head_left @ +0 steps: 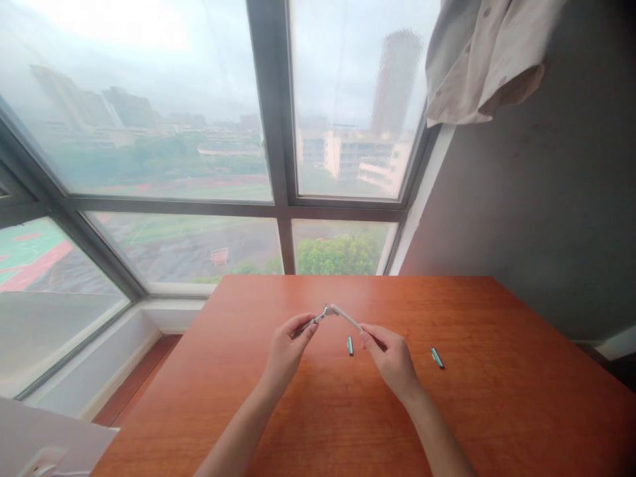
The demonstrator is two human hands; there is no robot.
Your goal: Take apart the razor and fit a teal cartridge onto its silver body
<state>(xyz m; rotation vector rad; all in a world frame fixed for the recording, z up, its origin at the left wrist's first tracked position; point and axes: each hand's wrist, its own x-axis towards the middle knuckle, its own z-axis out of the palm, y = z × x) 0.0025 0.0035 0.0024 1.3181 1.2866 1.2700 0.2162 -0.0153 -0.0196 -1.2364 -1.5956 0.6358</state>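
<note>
Above the wooden table (pixel 497 411), my two hands hold two slim parts that meet at an angle. My left hand (pixel 288 348) pinches a thin grey metallic piece (pixel 318 318). My right hand (pixel 392 358) pinches a white stick-like piece (pixel 345 317). The two pieces touch at their far tips, near the table's middle. I cannot tell whether they are joined. Two small teal and dark tube-like pieces lie on the table: one (pixel 350 345) between my hands, the other (pixel 436 358) to the right of my right hand.
The table stands against a large window (pixel 278 165) with grey frames. A grey wall (pixel 546 199) is on the right, with a pale cloth (pixel 481 59) hanging at the top. A white object (pixel 44 460) shows at the bottom left corner.
</note>
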